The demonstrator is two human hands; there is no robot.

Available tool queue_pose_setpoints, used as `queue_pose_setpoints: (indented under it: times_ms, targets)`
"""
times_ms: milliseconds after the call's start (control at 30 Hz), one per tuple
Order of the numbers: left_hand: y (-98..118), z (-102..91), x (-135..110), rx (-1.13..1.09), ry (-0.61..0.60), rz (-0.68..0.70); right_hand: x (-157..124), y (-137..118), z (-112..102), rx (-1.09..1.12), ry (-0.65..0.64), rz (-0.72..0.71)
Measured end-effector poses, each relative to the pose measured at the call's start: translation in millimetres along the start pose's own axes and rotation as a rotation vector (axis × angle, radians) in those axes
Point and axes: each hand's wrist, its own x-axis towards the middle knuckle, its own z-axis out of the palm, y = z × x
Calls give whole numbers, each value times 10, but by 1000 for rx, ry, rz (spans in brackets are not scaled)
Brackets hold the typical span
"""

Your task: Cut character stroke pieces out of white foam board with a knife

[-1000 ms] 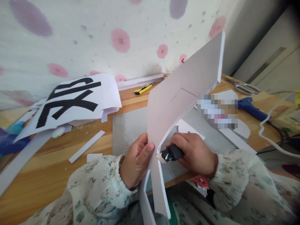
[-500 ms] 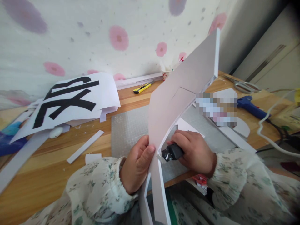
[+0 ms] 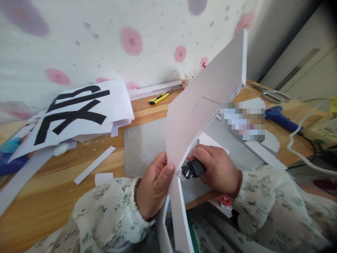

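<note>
A large white foam board (image 3: 202,88), curved and cut to a shape, stands tilted in front of me with faint pencil lines on its face. My left hand (image 3: 156,186) is closed on its lower part, thumb on the near face, other fingers mostly behind it. My right hand (image 3: 216,168) grips a black utility knife (image 3: 195,169). The knife's metal tip meets the board's right edge, close to my left thumb. Below, narrower arms of the board run down towards my lap.
A grey cutting mat (image 3: 142,140) lies under the board on the wooden table (image 3: 50,207). Around it are a yellow box cutter (image 3: 159,98), a white strip (image 3: 94,165), a printed sheet (image 3: 118,102), scissors (image 3: 276,95) and a blue glue gun (image 3: 281,118) with its cable.
The whole view has shifted slightly. The knife's tip sits a little closer against the board's edge; both hands keep nearly the same hold.
</note>
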Motion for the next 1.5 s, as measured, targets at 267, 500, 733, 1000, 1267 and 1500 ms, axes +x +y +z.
queue_pose_setpoints:
  times_ms: [267, 500, 733, 1000, 1267, 1500]
  targets:
    - [12, 16, 3, 36, 55, 92, 0, -13, 5, -9, -8, 13]
    - [71, 7, 58, -29, 69, 90, -1, 21, -51, -13, -47, -64]
    - [100, 11, 52, -77, 88, 56, -36, 50, -139, -87, -7, -177]
    - [156, -45, 138, -57, 124, 94, 48, 55, -324, 480, -147, -21]
    - [144, -45, 114, -8, 75, 15, 91, 211, -381, 592, -320, 81]
    - [157, -35, 122, -41, 6, 33, 109, 201, -376, 525, -346, 78]
